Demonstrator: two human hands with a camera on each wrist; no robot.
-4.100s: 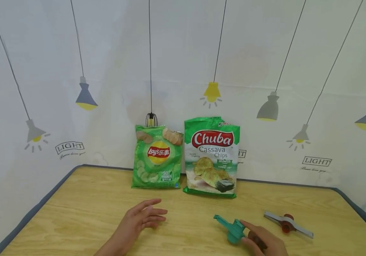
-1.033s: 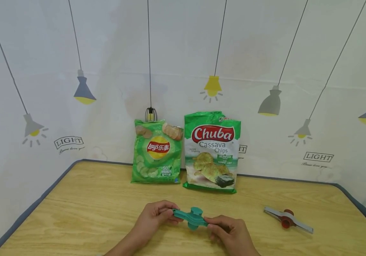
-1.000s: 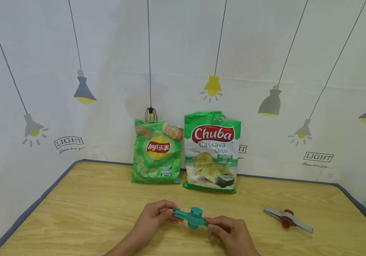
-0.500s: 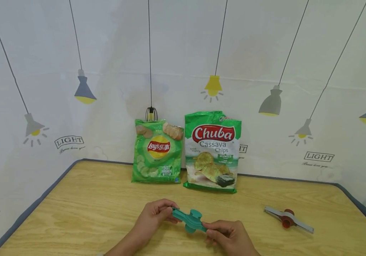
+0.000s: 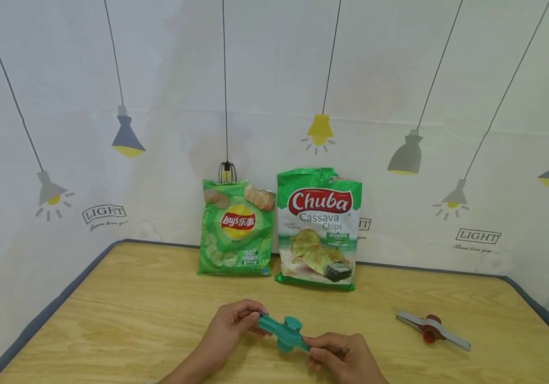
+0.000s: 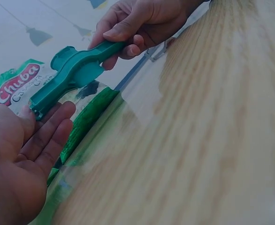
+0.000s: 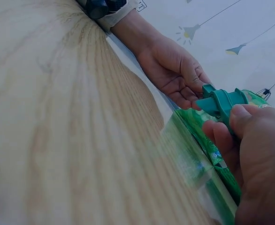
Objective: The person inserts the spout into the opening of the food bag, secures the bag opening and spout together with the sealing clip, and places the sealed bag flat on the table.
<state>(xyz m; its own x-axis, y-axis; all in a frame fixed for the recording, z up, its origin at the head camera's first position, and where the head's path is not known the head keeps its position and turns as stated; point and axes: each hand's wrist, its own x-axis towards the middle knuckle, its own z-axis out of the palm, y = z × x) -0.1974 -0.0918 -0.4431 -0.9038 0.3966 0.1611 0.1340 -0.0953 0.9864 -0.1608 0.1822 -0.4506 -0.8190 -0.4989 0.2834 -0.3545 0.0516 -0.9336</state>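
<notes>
A teal bag clip with a round spout and cap at its middle is held up above the table in the head view. Its left end is pinched by my left hand, thumb on the near side. My right hand pinches the opposite end, which sits lower. The two long arms of the clip lie together. In the left wrist view the clip spans both hands, and several left fingers stretch out below it. Part of the clip is hidden behind my right thumb in the right wrist view.
A green Lay's bag and a green-and-white Chuba cassava chips bag stand against the back wall. At the right lies a grey clip with a red-brown spout. The wooden table has a dark edge.
About four seconds ago my right hand alone held the teal clip, its arm swung open, and my left hand was free. Now both hands hold it closed; lately it has tilted down slightly rightward.
</notes>
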